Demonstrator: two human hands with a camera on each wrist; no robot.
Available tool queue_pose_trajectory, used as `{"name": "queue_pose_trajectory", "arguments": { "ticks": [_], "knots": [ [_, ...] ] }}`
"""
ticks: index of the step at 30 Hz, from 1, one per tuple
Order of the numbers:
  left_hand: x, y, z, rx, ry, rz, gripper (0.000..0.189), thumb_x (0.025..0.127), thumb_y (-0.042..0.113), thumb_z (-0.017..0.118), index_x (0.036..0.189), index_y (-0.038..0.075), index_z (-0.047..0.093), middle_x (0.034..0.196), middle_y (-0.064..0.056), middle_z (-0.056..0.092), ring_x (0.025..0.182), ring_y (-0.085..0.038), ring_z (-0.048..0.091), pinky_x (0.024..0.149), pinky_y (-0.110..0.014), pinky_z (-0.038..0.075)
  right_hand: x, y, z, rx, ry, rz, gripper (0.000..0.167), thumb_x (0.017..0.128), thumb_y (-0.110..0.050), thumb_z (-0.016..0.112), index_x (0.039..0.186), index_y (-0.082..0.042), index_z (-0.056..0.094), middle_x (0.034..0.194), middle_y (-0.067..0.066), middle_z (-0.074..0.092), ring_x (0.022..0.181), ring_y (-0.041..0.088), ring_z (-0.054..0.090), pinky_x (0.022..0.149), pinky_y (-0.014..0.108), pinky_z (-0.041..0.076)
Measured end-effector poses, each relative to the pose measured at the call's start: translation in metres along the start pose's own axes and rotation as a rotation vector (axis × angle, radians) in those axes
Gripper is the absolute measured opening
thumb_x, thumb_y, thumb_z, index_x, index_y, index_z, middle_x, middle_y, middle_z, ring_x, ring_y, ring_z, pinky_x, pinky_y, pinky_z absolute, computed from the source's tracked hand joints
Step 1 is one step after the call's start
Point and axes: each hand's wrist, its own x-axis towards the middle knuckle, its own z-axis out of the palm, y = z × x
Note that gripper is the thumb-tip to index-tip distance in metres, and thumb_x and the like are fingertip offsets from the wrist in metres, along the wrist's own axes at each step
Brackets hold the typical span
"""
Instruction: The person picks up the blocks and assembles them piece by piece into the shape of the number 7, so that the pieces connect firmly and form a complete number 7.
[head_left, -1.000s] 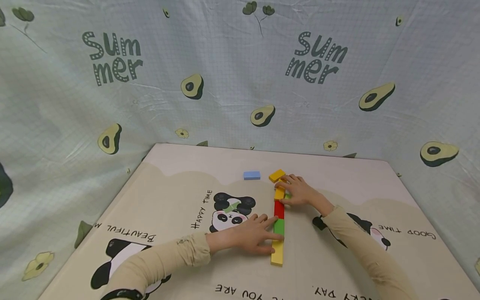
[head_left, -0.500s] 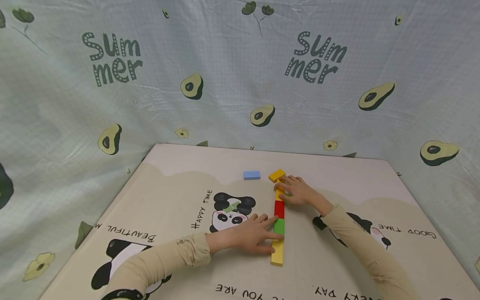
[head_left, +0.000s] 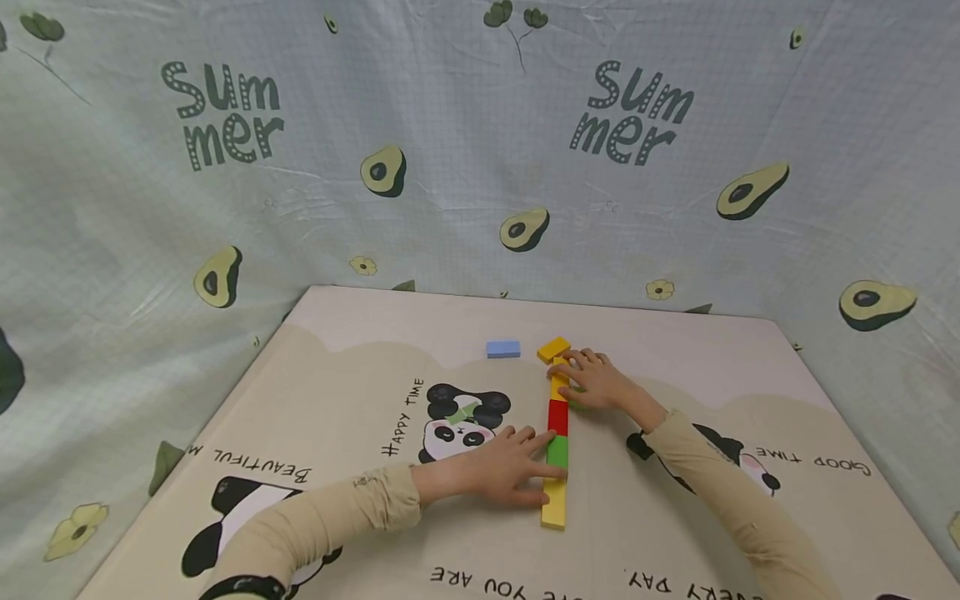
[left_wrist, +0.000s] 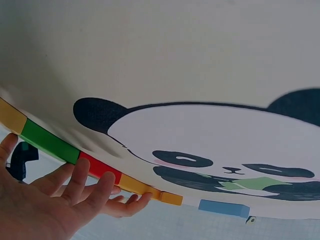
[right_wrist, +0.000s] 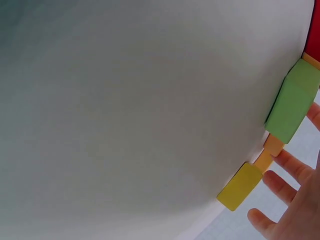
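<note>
A straight row of blocks runs away from me: a yellow block (head_left: 553, 510) nearest, then a green block (head_left: 557, 452), a red block (head_left: 558, 417) and an orange block (head_left: 556, 390). My left hand (head_left: 504, 468) lies from the left with spread fingers, their tips on the green and yellow blocks. On the far part, my right hand (head_left: 600, 382) reaches in from the right, fingertips over the orange block and thumb at its right side. A light green block (right_wrist: 292, 107) sits beside the row, mostly hidden under the right hand in the head view.
Just past the row's far end lies another orange-yellow block (head_left: 553, 348), turned at an angle. Left of it rests a blue block (head_left: 503, 349). The tabletop (head_left: 360, 333) is printed with pandas and lettering; an avocado-patterned curtain (head_left: 450, 125) stands behind its far edge.
My right thumb has shifted slightly away from the red block, toward the orange block. My left hand and the row stay where they were.
</note>
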Motion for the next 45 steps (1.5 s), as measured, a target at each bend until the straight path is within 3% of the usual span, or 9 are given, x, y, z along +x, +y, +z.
{"name": "queue_pose_trajectory", "arguments": {
  "ticks": [11, 23, 34, 45],
  "knots": [
    [0.0002, -0.0005, -0.0002, 0.020, 0.016, 0.000, 0.043, 0.088, 0.053, 0.039, 0.130, 0.042, 0.040, 0.142, -0.008, 0.034, 0.117, -0.022, 0.039, 0.091, -0.038, 0.037, 0.0022, 0.0004, 0.0029, -0.010, -0.003, 0.008, 0.039, 0.090, -0.043, 0.043, 0.124, -0.024, 0.046, 0.133, 0.014, 0.040, 0.119, 0.040, 0.036, 0.094, 0.059, 0.029],
    [0.0012, 0.0017, 0.0036, 0.035, 0.016, -0.030, 0.043, 0.088, 0.054, 0.038, 0.130, 0.044, 0.039, 0.144, -0.008, 0.031, 0.123, -0.027, 0.036, 0.095, -0.048, 0.035, -0.0008, -0.0007, 0.0009, -0.062, 0.015, -0.006, 0.040, 0.089, -0.043, 0.044, 0.123, -0.025, 0.048, 0.133, 0.015, 0.043, 0.116, 0.040, 0.039, 0.093, 0.058, 0.031],
    [0.0024, 0.0015, 0.0013, 0.043, -0.006, -0.026, 0.043, 0.089, 0.054, 0.035, 0.130, 0.044, 0.037, 0.143, -0.008, 0.032, 0.121, -0.025, 0.037, 0.094, -0.045, 0.036, -0.0023, -0.0047, -0.0004, -0.021, 0.035, 0.021, 0.053, 0.088, -0.043, 0.046, 0.130, -0.011, 0.042, 0.131, 0.015, 0.045, 0.113, 0.034, 0.040, 0.094, 0.055, 0.030],
    [0.0029, 0.0011, 0.0031, 0.054, 0.000, -0.013, 0.043, 0.088, 0.055, 0.035, 0.130, 0.044, 0.037, 0.142, -0.008, 0.033, 0.118, -0.022, 0.039, 0.091, -0.041, 0.037, -0.0063, -0.0034, 0.0025, 0.026, 0.006, 0.052, 0.056, 0.087, -0.045, 0.048, 0.133, -0.014, 0.040, 0.138, 0.014, 0.039, 0.117, 0.036, 0.037, 0.096, 0.057, 0.028]
  ]
}}
